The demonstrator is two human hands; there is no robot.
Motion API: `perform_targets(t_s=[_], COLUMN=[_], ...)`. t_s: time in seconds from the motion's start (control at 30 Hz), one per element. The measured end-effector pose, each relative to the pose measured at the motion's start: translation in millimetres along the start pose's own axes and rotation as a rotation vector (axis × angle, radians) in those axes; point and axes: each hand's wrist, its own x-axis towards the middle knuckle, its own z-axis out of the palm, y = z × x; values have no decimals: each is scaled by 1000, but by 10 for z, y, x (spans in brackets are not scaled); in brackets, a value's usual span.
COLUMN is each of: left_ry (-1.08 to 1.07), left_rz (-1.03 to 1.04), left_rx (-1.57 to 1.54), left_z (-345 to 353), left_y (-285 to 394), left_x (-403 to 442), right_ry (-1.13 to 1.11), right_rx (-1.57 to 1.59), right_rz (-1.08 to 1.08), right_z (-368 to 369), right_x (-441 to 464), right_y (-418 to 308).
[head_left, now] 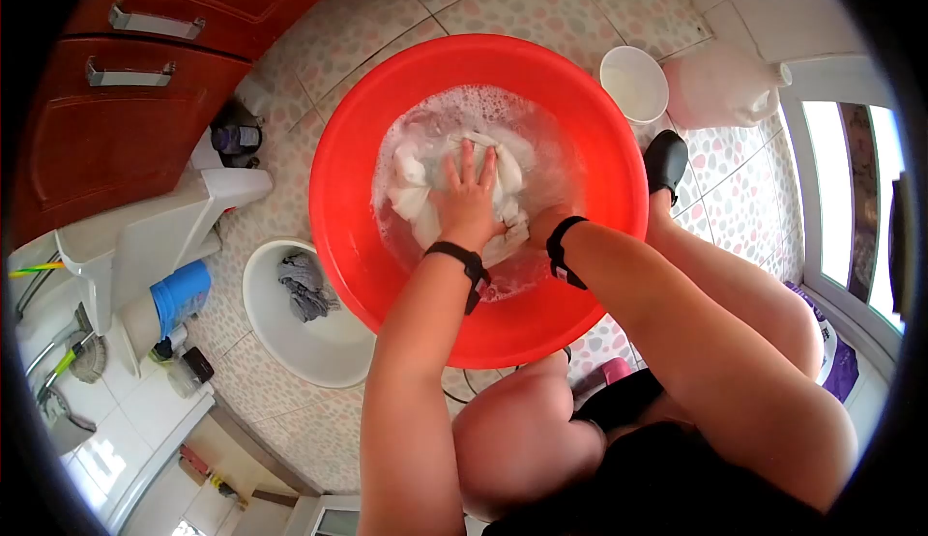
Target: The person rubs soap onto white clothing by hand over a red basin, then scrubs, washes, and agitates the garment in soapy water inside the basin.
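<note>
A large red basin (338,149) holds sudsy water and a wet white cloth (416,202). My left hand (467,205) lies flat on top of the cloth, its fingers spread and pointing toward the basin's far side. At the cloth's right edge, my right hand (548,224) reaches down into the cloudy water. Its fingers are hidden, so whether they grip the cloth does not show. Both wrists wear black bands.
A white bucket (266,314) with grey cloth (307,287) stands left of the basin. At the upper right are a white bowl (633,85) and a pinkish jug (720,88). Red cabinets (126,140) line the left; a blue container (181,296) sits below them.
</note>
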Motion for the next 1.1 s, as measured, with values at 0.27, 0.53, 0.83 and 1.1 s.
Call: perform_targets(t_s=[0.27, 0.53, 0.83, 1.1], left_ry=[-532, -116, 168, -271], left_rz=[-147, 68, -197, -233], left_rx=[160, 77, -79, -589], left_z=[129, -18, -283, -108], left_y=[75, -183, -375, -925], left_x=[535, 119, -226, 167], right_ry=[10, 15, -30, 38], right_rx=[-31, -42, -193, -50], right_rz=[-11, -42, -54, -8], right_z=[60, -7, 244, 64], right_x=[24, 47, 256, 108], right_y=[20, 45, 145, 45])
